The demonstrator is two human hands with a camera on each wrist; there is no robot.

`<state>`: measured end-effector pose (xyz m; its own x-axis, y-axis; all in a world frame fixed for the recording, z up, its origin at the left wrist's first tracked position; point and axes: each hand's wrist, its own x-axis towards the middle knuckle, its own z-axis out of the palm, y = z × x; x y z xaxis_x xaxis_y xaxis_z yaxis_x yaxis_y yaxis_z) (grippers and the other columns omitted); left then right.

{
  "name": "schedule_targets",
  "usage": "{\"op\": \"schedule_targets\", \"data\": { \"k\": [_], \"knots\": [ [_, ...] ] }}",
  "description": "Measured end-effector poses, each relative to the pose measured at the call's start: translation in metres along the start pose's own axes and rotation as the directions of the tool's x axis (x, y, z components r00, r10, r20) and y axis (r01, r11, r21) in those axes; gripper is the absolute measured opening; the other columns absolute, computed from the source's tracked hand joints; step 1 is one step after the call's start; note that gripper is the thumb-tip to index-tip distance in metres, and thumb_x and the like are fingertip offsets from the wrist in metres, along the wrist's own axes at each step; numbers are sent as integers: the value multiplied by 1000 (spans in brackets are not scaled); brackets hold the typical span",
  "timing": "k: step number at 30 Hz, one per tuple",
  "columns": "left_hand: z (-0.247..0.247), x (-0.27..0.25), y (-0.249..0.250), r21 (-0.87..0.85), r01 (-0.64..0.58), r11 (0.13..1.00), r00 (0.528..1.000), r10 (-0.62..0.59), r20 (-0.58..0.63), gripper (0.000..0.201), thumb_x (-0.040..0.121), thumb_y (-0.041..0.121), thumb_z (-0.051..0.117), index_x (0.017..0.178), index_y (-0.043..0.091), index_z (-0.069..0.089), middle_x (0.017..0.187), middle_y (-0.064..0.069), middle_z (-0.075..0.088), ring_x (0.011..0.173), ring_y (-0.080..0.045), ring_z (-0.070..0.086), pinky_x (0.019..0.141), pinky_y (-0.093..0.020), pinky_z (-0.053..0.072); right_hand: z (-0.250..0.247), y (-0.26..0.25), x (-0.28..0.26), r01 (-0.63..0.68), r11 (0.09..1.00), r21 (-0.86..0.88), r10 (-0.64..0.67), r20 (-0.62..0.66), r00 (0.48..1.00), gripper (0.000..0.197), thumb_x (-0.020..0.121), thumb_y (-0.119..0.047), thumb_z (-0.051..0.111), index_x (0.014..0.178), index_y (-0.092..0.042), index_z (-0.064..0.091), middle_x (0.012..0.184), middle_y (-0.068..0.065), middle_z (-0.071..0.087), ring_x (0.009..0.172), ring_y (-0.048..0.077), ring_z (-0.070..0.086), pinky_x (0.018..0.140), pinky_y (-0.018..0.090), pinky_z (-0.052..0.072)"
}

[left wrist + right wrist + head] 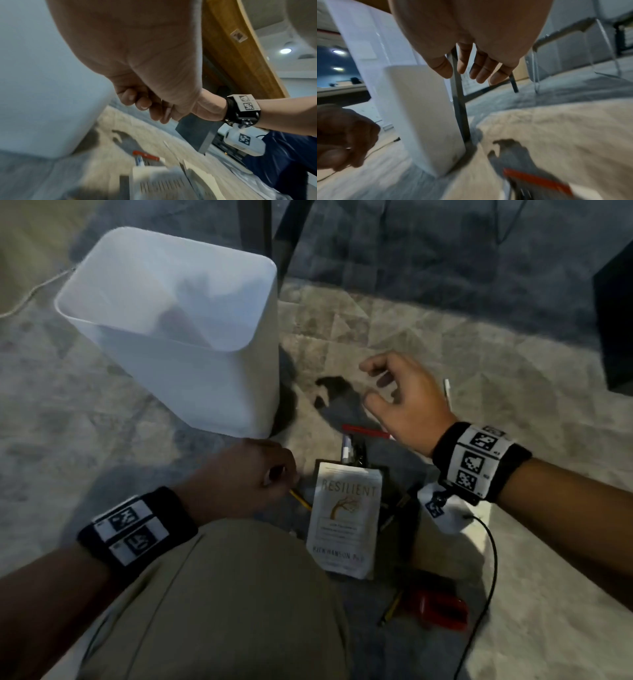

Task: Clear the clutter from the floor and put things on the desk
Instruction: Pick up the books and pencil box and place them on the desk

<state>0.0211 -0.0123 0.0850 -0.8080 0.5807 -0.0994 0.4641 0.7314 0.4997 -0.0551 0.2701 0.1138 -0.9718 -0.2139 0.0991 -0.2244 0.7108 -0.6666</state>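
Clutter lies on the carpet by my knee: a white book titled "Resilient" [344,518] on a dark pad, a red pen [366,431], a white marker [346,448], a yellow pencil [301,499], a white pen [447,392] and a red tool [442,607]. My left hand [274,474] hangs just left of the book with its fingers [137,102] curled; the wrist view shows nothing in them. My right hand [373,385] hovers above the red pen [536,180], fingers [479,67] loose and spread, holding nothing.
A tall white bin [178,330] stands on the floor to the left, close to a dark desk leg [460,115]. The wooden desk edge [240,54] is overhead. A black cable [493,559] runs along the right. A dark box [616,320] sits far right.
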Motion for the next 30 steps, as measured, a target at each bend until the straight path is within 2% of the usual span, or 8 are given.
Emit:
{"op": "schedule_targets", "data": {
  "k": [8,12,16,20,22,24,27,30],
  "knots": [
    [96,26,-8,-150,164,975,945,-112,307,13,95,35,66,106,27,68,100,9,67,88,-4,64,80,-29,55,42,71,-101,-431,902,-30,425,242,872,31,80,-32,74,108,-25,62,106,-1,68,93,20,67,87,33,54],
    [115,29,-2,-331,306,892,907,-168,386,33,95,10,69,115,33,55,96,22,60,85,21,60,69,-4,47,68,95,-145,-653,743,-144,653,368,662,54,82,-40,78,124,-19,52,119,3,65,108,23,64,86,37,54],
    [134,32,-4,-395,429,812,863,-238,446,41,95,18,73,126,24,47,106,15,63,96,1,65,69,-9,52,95,111,-164,-738,662,-132,667,552,500,109,65,-64,77,152,-16,31,141,4,60,126,27,59,103,47,54],
    [137,37,1,-474,481,738,847,-250,470,36,95,14,73,117,23,45,98,22,55,89,7,58,63,-3,47,110,108,-168,-762,648,6,615,585,528,92,77,-46,84,149,-12,37,141,5,61,130,30,59,101,45,55],
    [135,36,3,-534,481,695,852,-228,470,40,93,9,74,111,29,45,98,23,57,87,10,57,66,-1,49,119,113,-172,-743,669,26,596,578,557,107,66,-66,83,149,-17,39,142,2,61,130,27,60,101,48,56],
    [137,34,-4,-616,509,601,845,-213,491,44,92,7,76,119,31,52,109,13,69,104,-2,69,77,-13,58,119,110,-172,-700,714,16,561,586,585,112,64,-72,78,152,-17,35,144,-1,59,130,25,59,103,44,55],
    [133,28,-15,-691,534,488,836,-183,517,53,93,10,74,140,25,53,122,1,74,108,-11,73,82,-29,62,112,95,-162,-686,716,132,498,591,634,78,79,-44,83,145,-20,49,138,-2,65,127,21,63,103,44,56],
    [129,24,-28,-715,559,421,828,-231,511,61,79,28,90,131,18,61,109,0,78,102,-17,74,90,-47,57,107,85,-155,-684,709,173,460,621,635,76,74,-48,84,139,-25,55,132,-6,69,122,15,65,104,43,55]
  ]
}}
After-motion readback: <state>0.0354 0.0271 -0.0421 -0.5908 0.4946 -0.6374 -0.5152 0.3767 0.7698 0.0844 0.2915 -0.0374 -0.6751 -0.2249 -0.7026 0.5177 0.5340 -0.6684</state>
